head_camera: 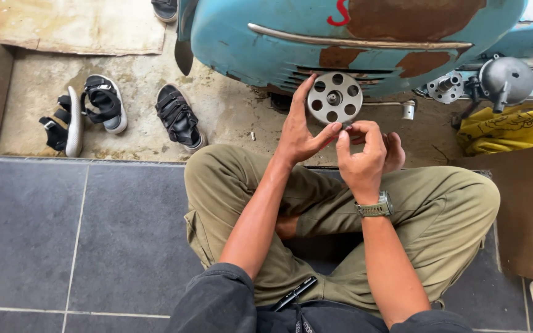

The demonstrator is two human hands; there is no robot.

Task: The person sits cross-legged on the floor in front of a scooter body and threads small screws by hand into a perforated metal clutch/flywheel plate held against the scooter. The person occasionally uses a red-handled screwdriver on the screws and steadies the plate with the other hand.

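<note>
I hold the perforated metal disc above my lap: left hand clasps its rim, right hand pinches its lower edge. A loosened grip risks dropping it onto the concrete floor.

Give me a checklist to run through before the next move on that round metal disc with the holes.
1. Left hand grips the metal disc: ok, fingers along its left edge.
2. Right hand at the disc's lower rim: ok, fingertips pinched there.
3. What the right fingertips pinch: cannot tell, too small.
4. Disc's centre hub visible: ok.
5. Loose small cylinder within sight on the floor: ok.
</note>
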